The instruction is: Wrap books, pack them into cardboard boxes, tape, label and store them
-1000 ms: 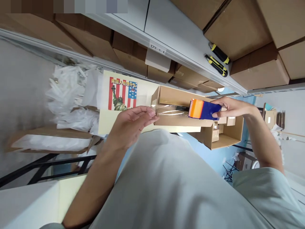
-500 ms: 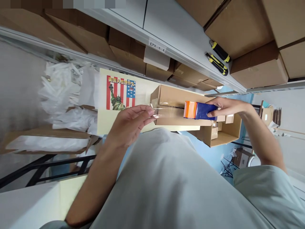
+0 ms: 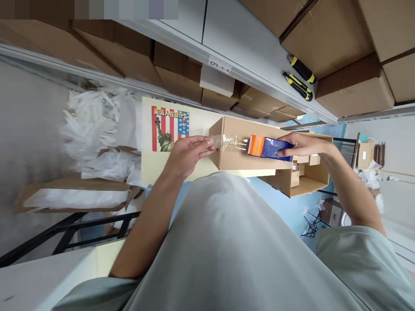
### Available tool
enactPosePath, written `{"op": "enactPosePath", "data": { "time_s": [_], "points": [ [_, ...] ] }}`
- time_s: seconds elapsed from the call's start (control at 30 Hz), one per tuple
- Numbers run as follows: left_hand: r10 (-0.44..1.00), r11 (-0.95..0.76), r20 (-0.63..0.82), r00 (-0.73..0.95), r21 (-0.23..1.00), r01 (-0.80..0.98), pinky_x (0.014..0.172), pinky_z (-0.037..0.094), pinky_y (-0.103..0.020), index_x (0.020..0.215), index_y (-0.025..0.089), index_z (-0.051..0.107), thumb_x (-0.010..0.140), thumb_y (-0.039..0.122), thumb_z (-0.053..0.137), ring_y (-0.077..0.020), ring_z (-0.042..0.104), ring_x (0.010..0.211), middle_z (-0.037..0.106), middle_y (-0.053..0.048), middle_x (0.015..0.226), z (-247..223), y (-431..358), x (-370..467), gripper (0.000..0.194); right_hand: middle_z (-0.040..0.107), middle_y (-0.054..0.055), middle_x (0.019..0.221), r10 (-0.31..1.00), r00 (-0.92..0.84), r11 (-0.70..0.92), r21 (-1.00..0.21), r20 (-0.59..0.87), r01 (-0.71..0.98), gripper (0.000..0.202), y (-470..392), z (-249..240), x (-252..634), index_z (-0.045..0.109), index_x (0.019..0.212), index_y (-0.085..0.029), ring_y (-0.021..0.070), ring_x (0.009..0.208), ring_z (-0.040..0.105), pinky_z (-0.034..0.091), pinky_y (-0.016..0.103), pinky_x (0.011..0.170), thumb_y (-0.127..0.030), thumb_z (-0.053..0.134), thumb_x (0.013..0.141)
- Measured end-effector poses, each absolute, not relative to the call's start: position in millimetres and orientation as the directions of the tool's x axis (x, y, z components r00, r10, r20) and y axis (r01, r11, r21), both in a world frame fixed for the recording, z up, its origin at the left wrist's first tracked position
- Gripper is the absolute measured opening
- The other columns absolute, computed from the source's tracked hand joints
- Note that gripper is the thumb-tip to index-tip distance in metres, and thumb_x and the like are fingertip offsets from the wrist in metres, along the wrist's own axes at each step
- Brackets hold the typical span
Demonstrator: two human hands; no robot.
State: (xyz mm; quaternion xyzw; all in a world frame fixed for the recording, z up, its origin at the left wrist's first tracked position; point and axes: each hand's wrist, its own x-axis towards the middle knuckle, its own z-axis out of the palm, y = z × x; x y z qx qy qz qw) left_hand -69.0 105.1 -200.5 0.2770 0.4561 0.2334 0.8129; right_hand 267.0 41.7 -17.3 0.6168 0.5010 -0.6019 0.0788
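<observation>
A closed brown cardboard box lies in front of me on a pale yellow tabletop. Clear packing tape runs along its upper face and over its left edge. My left hand is closed at that left end, fingers and thumb pinching the tape's end. My right hand grips a tape dispenser, dark blue with an orange toothed head, from its right end. The dispenser's head lies low over the box top, in line with the tape. Whether it touches the cardboard I cannot tell.
A printed picture with a statue and stripes lies left of the box. Two utility knives rest on the grey shelf among cartons. An open carton holding small boxes stands at right; white packing material heaps up at left.
The tape, earlier stretched loosely off the box, now lies against its top and left edge. The seam is covered. Both hands and dispenser have shifted slightly, and the camera view has moved a little.
</observation>
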Motion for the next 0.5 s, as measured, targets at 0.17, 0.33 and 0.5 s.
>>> {"op": "enactPosePath", "data": {
  "time_s": [0.17,0.33,0.5],
  "points": [
    [0.544,0.748,-0.608,0.578,0.664,-0.006,0.107,0.062,-0.043,0.092,0.015,0.084,0.062,0.051,0.103,-0.0225,0.077,0.094,0.082,-0.012,0.101,-235.0,111.1,-60.3,0.051,0.062,0.000,0.079,0.529,-0.194,-0.465,-0.474,-0.826,0.748,0.048,41.2,-17.4,265.0,0.065,0.084,-0.021,0.0164,0.072,0.050,0.039,0.030,0.066,-0.067,0.081,0.083],
    [0.635,0.591,-0.623,0.456,0.772,0.233,0.103,0.062,-0.044,0.145,0.020,0.072,0.070,0.042,0.100,-0.0228,0.076,0.094,0.081,-0.008,0.107,-238.2,109.5,-56.9,0.083,0.068,0.002,0.084,0.534,-0.189,-0.449,-0.466,-0.824,0.762,0.051,37.5,-16.5,265.7,0.070,0.091,-0.020,0.0187,0.077,0.056,0.043,0.031,0.069,-0.070,0.079,0.084],
    [0.910,0.224,-0.280,0.306,0.952,0.208,0.112,0.059,-0.042,0.159,0.019,0.060,0.097,0.045,0.074,-0.0242,0.077,0.112,0.079,-0.012,0.128,-194.4,70.6,-60.7,0.069,0.071,0.002,0.086,0.561,-0.185,-0.433,-0.477,-0.807,0.765,0.049,32.4,-17.8,266.1,0.073,0.092,-0.020,0.0189,0.078,0.059,0.046,0.031,0.069,-0.068,0.079,0.085]
  ]
}}
